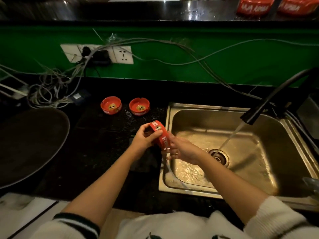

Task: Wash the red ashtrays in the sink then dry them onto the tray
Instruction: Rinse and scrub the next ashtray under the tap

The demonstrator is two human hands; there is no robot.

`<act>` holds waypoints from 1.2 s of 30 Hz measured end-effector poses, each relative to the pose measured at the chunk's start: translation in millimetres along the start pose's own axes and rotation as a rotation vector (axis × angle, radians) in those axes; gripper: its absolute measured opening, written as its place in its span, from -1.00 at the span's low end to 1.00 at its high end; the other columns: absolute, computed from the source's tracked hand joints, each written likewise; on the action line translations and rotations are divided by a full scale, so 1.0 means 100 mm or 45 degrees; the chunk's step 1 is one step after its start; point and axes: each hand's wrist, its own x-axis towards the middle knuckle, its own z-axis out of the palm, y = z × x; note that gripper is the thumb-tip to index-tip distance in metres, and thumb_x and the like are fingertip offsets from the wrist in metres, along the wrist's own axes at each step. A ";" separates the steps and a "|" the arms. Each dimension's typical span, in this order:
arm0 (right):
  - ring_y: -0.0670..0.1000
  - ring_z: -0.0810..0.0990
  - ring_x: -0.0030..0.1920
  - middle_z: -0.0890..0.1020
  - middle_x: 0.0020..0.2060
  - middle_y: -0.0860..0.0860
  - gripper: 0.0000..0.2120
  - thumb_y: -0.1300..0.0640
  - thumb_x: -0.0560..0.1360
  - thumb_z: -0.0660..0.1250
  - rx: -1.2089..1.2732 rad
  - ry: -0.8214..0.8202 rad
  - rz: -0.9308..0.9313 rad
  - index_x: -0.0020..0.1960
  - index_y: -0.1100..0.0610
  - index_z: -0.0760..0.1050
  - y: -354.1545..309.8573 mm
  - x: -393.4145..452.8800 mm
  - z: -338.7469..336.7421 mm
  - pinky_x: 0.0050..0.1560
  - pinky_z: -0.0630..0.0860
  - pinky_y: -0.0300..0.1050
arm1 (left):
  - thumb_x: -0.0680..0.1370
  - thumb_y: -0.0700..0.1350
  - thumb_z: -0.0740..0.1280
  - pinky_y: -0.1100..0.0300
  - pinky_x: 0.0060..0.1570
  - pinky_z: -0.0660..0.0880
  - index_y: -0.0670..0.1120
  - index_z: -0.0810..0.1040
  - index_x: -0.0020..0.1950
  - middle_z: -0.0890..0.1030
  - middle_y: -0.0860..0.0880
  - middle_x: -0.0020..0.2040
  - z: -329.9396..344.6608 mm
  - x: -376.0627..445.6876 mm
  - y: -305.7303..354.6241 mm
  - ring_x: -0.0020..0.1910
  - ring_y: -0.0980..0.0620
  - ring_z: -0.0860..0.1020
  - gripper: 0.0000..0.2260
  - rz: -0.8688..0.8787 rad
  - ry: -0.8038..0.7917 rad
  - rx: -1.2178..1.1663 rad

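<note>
My left hand (145,138) grips a red ashtray (161,133) tipped on its side, just left of the steel sink's (170,171) rim. My right hand (183,150) touches the ashtray's far side with its fingers, above the sink's left edge. Two more red ashtrays (111,105) (139,106) stand upright on the black counter behind. A large dark round tray (31,145) lies at the left. Water runs from the black faucet (253,116) down to the drain (219,156).
A tangle of grey cables (51,87) and wall sockets (123,54) sit at the back left against the green wall. Two red ashtrays (255,6) (298,5) rest on a high shelf at the top right. A metal object (311,184) pokes in at the sink's right.
</note>
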 end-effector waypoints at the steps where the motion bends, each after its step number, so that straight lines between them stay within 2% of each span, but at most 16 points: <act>1: 0.13 0.61 0.12 0.56 0.18 0.13 -0.40 -0.27 0.49 0.24 -0.093 0.077 -0.017 0.39 0.08 0.34 -0.03 0.08 0.08 0.11 0.58 0.05 | 0.38 -0.04 0.55 0.11 0.07 0.57 0.05 0.34 0.39 0.49 -0.05 0.26 -0.18 0.05 0.02 0.19 -0.01 0.53 -0.35 0.006 0.027 0.065; 3: 0.03 0.60 0.08 0.55 0.16 0.05 -0.41 -0.18 0.52 0.29 -0.263 0.308 -0.121 0.43 0.10 0.30 -0.07 0.23 0.16 0.02 0.58 -0.08 | 0.29 -0.08 0.62 0.09 0.06 0.54 0.05 0.30 0.43 0.44 -0.02 0.23 -0.56 0.23 0.05 0.19 -0.01 0.48 -0.20 0.005 0.056 0.276; 5: -0.02 0.55 0.09 0.56 0.13 0.04 -0.49 -0.08 0.54 0.32 -0.437 0.523 -0.243 0.39 0.15 0.37 -0.07 0.35 0.17 0.04 0.48 -0.16 | 0.17 0.00 0.67 0.01 0.14 0.52 0.03 0.30 0.43 0.43 -0.04 0.25 -0.95 0.42 0.10 0.21 -0.03 0.46 -0.08 -0.018 0.110 0.544; 8: 0.05 0.53 0.19 0.56 0.20 0.09 -0.53 -0.04 0.55 0.33 -0.671 0.661 -0.295 0.35 0.20 0.42 -0.06 0.47 0.13 0.16 0.47 -0.08 | 0.09 0.14 0.65 -0.06 0.27 0.44 0.02 0.35 0.40 0.44 -0.17 0.31 -1.43 0.66 0.08 0.28 -0.18 0.44 -0.06 -0.041 0.284 0.974; 11: 0.08 0.52 0.22 0.54 0.26 0.11 -0.52 -0.01 0.57 0.29 -0.906 0.704 -0.265 0.39 0.22 0.40 -0.06 0.55 0.13 0.19 0.43 -0.08 | 0.22 0.07 0.63 -0.08 0.28 0.39 -0.03 0.32 0.45 0.37 -0.26 0.34 -1.74 0.80 0.06 0.36 -0.29 0.32 -0.12 -0.148 0.354 1.319; 13: 0.08 0.53 0.19 0.54 0.26 0.12 -0.53 0.00 0.59 0.27 -0.984 0.713 -0.255 0.41 0.23 0.37 -0.05 0.60 0.13 0.16 0.39 -0.14 | 0.25 0.08 0.62 -0.11 0.27 0.40 -0.02 0.31 0.46 0.35 -0.25 0.35 -1.86 0.87 0.07 0.36 -0.28 0.30 -0.14 -0.175 0.336 1.455; 15: 0.09 0.49 0.26 0.50 0.30 0.14 -0.53 0.04 0.60 0.25 -1.080 0.713 -0.270 0.43 0.24 0.34 -0.03 0.65 0.13 0.19 0.35 -0.18 | 0.26 0.10 0.60 -0.11 0.26 0.40 -0.01 0.30 0.46 0.35 -0.23 0.35 -1.93 0.95 0.06 0.36 -0.26 0.29 -0.15 -0.153 0.308 1.518; 19: 0.11 0.19 0.50 0.30 0.46 0.16 -0.53 0.09 0.62 0.21 -1.280 0.660 -0.334 0.47 0.23 0.26 -0.03 0.77 0.12 0.44 0.13 -0.10 | 0.30 0.11 0.56 -0.11 0.35 0.30 0.00 0.21 0.50 0.30 -0.19 0.42 -1.98 1.09 0.11 0.40 -0.24 0.24 -0.13 -0.137 0.213 1.606; 22: 0.11 0.03 0.53 0.15 0.52 0.15 -0.49 0.08 0.63 0.18 -1.427 0.589 -0.362 0.52 0.20 0.15 -0.07 0.83 0.04 0.48 -0.03 -0.09 | 0.33 0.09 0.54 -0.21 0.47 0.05 0.01 0.12 0.54 0.19 -0.20 0.51 -1.87 1.16 0.15 0.49 -0.26 0.12 -0.10 -0.120 0.111 1.678; 24: 0.10 -0.01 0.54 0.10 0.53 0.14 -0.48 0.08 0.64 0.15 -1.500 0.563 -0.378 0.53 0.19 0.12 -0.11 0.86 -0.04 0.48 -0.11 -0.10 | 0.37 0.12 0.52 -0.25 0.48 -0.06 0.01 0.11 0.55 0.12 -0.21 0.54 -1.69 1.21 0.21 0.53 -0.26 0.05 -0.11 -0.019 0.082 1.676; 28: 0.09 -0.03 0.54 0.11 0.53 0.16 -0.47 0.07 0.63 0.18 -1.571 0.625 -0.421 0.52 0.23 0.14 -0.38 0.81 -0.34 0.46 -0.19 -0.15 | 0.40 0.17 0.48 -0.18 0.50 -0.05 -0.04 0.15 0.55 0.11 -0.17 0.57 -1.10 1.35 0.57 0.55 -0.19 0.04 -0.16 0.324 -0.032 1.685; 32: 0.11 -0.03 0.54 0.08 0.53 0.16 -0.39 0.03 0.60 0.24 -1.619 0.754 -0.433 0.53 0.24 0.12 -0.89 0.55 -0.78 0.49 -0.12 -0.07 | 0.44 0.16 0.44 -0.20 0.51 -0.09 -0.06 0.17 0.55 0.11 -0.14 0.57 -0.32 1.47 1.14 0.56 -0.17 0.01 -0.21 0.672 -0.184 1.707; 36: 0.12 -0.03 0.54 0.08 0.53 0.18 -0.36 0.01 0.59 0.26 -1.648 0.943 -0.420 0.53 0.25 0.11 -1.43 0.23 -1.23 0.50 -0.08 -0.05 | 0.50 0.11 0.40 -0.15 0.52 -0.08 -0.17 0.18 0.55 0.12 -0.16 0.58 0.49 1.60 1.65 0.57 -0.14 -0.01 -0.26 1.020 -0.288 1.705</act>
